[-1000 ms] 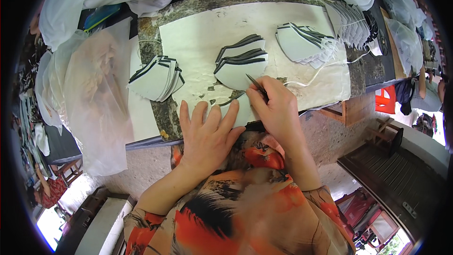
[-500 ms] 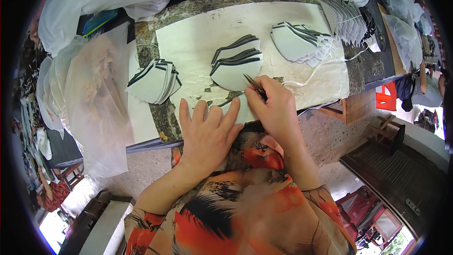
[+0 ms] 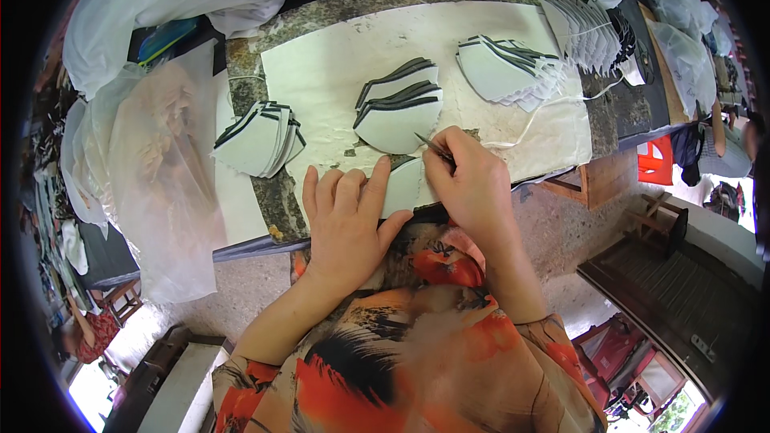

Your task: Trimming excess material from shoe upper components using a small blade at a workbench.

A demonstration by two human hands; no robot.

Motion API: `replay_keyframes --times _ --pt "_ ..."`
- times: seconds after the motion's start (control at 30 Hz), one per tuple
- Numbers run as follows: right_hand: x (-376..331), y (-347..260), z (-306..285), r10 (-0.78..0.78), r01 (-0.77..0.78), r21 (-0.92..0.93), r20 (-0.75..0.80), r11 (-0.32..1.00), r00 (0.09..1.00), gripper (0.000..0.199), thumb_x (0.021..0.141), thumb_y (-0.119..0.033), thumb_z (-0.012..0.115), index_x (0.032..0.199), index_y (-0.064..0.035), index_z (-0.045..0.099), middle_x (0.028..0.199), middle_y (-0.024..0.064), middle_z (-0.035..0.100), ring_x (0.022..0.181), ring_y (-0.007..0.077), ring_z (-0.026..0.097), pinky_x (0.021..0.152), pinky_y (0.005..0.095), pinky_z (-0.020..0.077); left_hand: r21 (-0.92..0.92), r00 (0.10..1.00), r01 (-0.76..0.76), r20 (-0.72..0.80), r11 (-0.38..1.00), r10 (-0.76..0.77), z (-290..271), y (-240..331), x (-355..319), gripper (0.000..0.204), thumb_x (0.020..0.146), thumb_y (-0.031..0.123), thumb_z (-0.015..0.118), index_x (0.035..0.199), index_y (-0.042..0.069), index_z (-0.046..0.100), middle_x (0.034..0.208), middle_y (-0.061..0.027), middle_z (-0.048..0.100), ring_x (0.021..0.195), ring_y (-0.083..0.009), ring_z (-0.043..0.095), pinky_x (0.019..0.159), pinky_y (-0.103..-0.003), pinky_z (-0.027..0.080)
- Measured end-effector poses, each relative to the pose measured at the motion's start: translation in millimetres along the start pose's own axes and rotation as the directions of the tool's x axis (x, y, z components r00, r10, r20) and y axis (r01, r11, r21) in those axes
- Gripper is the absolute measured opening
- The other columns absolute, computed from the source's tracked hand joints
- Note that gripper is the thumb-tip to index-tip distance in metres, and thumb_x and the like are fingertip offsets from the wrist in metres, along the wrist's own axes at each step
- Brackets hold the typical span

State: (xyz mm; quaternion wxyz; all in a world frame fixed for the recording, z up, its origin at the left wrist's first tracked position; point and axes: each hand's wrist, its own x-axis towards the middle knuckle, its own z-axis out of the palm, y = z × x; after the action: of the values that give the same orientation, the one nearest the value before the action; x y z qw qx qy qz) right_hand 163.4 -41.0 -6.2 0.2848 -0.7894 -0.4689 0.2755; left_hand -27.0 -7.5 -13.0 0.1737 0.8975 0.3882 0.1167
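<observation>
My left hand (image 3: 343, 220) lies flat with its fingers stretched, pressing a pale grey-white cut piece (image 3: 403, 184) against the work surface near the front edge. Beside it, my right hand (image 3: 469, 172) is closed on a slim, dark, pointed metal tool (image 3: 437, 147), which looks like snips or tweezers. The tool's tip is just above the right side of that piece. Straight ahead sits a small fanned pile of similar curved pieces with dark edging (image 3: 399, 122). The fingers hide part of the piece under my left hand.
Fanned stacks of edged pieces lie at the left (image 3: 261, 140) and right (image 3: 507, 72). A larger stack tied with string (image 3: 589, 36) is at the far right. White sheeting (image 3: 309, 64) covers the board. Plastic bags (image 3: 164, 168) line the left and back; a red stool (image 3: 655, 162) stands beyond.
The tool's two points, spread before, now look close together. My right hand has shifted slightly right. The left fingers have moved a little left, showing more of the piece.
</observation>
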Motion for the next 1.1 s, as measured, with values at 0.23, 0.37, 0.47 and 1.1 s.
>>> replay_keyframes --times 0.23,0.37,0.47,1.1 --pt "-7 3 -1 0.052 -0.052 0.035 0.006 0.998 0.999 0.017 0.093 -0.021 0.068 0.102 -0.0062 0.065 0.09 0.0155 0.072 0.082 0.0377 0.07 0.071 0.0427 0.0537 -0.066 0.999 -0.002 -0.038 0.998 0.0 8 -4 -5 0.063 0.082 0.038 0.08 0.135 0.01 0.061 0.125 -0.0094 0.052 0.123 -0.0335 0.044 0.119 -0.061 0.022" --pt "-3 10 -18 0.132 -0.194 0.293 0.218 0.936 0.967 0.028 0.09 -0.017 0.075 0.113 -0.002 0.069 0.083 0.0042 0.069 0.074 0.0125 0.064 0.068 0.0308 0.0505 -0.132 0.996 -0.04 -0.081 0.99 0.029 11 -10 -9 0.055 0.08 0.033 0.083 0.126 0.012 0.062 0.122 -0.0082 0.054 0.123 -0.0331 0.045 0.119 -0.062 0.021" --pt "-5 20 -19 0.005 -0.134 0.433 0.287 0.891 0.958 0.032 0.088 -0.015 0.078 0.115 -0.0003 0.07 0.084 -0.0019 0.065 0.074 0.0058 0.057 0.066 0.0263 0.0472 -0.172 0.993 -0.061 -0.109 0.983 0.043 13 -11 -7 0.052 0.077 0.03 0.084 0.121 0.013 0.062 0.119 -0.0074 0.056 0.122 -0.0329 0.048 0.119 -0.062 0.021" --pt "-15 -2 -30 0.062 -0.364 0.492 0.527 0.791 0.847 0.011 0.086 -0.01 0.077 0.089 -0.0014 0.07 0.076 -0.0068 0.058 0.071 0.0018 0.048 0.062 0.022 0.0397 -0.793 0.936 0.249 0.345 0.556 0.073 -26 -32 22 0.011 0.09 0.013 0.075 0.084 0.006 0.069 0.073 -0.001 0.065 0.066 -0.013 0.058 0.127 -0.05 0.025"
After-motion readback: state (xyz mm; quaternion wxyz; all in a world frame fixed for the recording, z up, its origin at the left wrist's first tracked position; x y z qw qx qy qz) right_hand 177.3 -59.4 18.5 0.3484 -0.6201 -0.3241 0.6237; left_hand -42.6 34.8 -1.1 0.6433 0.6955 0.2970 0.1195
